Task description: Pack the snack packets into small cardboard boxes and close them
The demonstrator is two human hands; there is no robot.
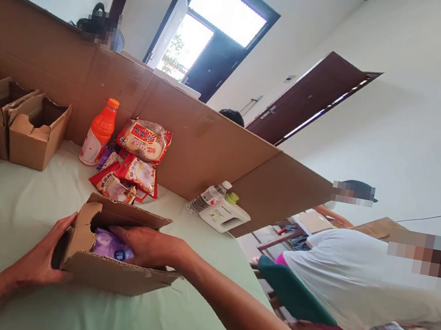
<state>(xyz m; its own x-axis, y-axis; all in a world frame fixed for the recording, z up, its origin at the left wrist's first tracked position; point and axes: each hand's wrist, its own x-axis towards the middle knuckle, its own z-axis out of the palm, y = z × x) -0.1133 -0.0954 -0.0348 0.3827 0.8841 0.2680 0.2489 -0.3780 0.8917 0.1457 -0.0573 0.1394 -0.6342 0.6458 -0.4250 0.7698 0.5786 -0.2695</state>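
Observation:
A small open-topped cardboard box (115,276) stands on the pale green cloth, with a notch cut in its left end. My left hand (40,261) clasps that end, thumb low on the near side and fingers up along the far side. Inside the box lies a shiny purple packet (107,244). My right hand (151,247) reaches in over the box and grips the packet at its right part; some of its fingertips are hidden. Just behind the box is a pile of red and white snack bags (139,173), with a larger rice cracker bag (143,140) on top.
An orange bottle (99,132) stands left of the snacks. A clear water bottle (209,197) and a white jug (224,214) are at the right. More cardboard boxes (35,138) line the left. A cardboard partition (208,140) borders the back; a person (355,274) bends at the right.

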